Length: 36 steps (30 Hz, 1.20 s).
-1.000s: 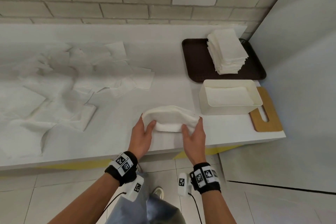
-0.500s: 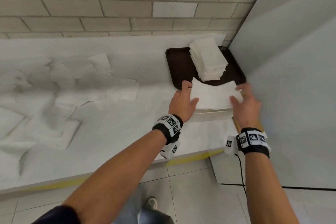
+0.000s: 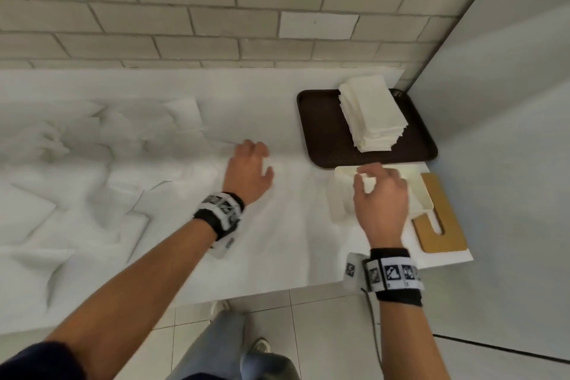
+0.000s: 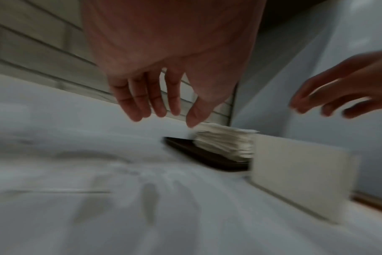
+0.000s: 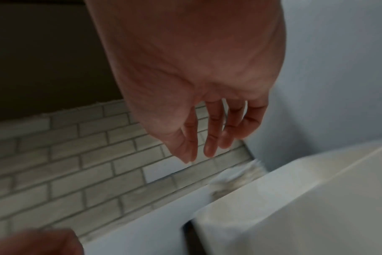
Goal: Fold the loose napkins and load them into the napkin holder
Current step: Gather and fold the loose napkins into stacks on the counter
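Observation:
The white napkin holder (image 3: pixel 423 194) stands at the table's right end, with white napkin visible inside; it also shows in the left wrist view (image 4: pixel 299 172) and the right wrist view (image 5: pixel 294 207). My right hand (image 3: pixel 376 185) hovers just over the holder, fingers relaxed and empty (image 5: pixel 207 138). My left hand (image 3: pixel 253 163) is above the bare tabletop to the holder's left, fingers straight and holding nothing (image 4: pixel 150 103). Loose napkins (image 3: pixel 92 148) lie scattered across the left half of the table. The left wrist view is motion-blurred.
A dark brown tray (image 3: pixel 320 133) behind the holder carries a tall stack of folded napkins (image 3: pixel 373 114). A wooden lid (image 3: pixel 438 216) lies to the right of the holder, near the table's corner. A brick wall is behind, a grey wall on the right.
Both hands carried the folded napkin from the table's front edge to the holder and let it go. The left hand has since swung left, away from the holder.

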Each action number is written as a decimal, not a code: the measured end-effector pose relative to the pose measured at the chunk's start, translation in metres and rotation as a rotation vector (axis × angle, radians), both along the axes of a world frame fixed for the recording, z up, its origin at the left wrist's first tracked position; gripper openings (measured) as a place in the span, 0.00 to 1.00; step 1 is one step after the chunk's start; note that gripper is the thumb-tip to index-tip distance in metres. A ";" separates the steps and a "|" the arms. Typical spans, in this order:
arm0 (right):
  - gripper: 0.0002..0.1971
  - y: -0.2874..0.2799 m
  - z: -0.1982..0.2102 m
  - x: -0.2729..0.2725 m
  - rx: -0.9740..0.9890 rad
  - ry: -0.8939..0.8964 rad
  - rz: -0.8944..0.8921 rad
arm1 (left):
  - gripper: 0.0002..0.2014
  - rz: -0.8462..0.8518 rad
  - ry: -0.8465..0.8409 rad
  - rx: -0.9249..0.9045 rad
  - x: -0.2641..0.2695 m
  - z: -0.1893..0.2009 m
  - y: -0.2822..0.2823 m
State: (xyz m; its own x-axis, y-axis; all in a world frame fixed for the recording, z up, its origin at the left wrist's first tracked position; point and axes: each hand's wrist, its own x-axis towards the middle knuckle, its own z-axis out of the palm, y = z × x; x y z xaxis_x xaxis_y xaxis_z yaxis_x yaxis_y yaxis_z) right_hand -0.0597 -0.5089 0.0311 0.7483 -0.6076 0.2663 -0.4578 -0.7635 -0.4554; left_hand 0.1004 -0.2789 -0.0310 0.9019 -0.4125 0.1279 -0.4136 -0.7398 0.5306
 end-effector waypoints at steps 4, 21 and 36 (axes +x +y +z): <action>0.08 0.076 -0.033 0.066 0.304 0.028 0.142 | 0.26 0.015 0.138 0.326 0.042 -0.011 0.107; 0.24 0.201 -0.084 0.227 0.808 0.276 0.209 | 0.05 -0.164 -0.197 0.030 0.077 -0.033 0.199; 0.11 0.114 0.020 0.140 0.732 -0.035 0.257 | 0.22 0.488 0.666 -0.584 0.068 0.017 0.193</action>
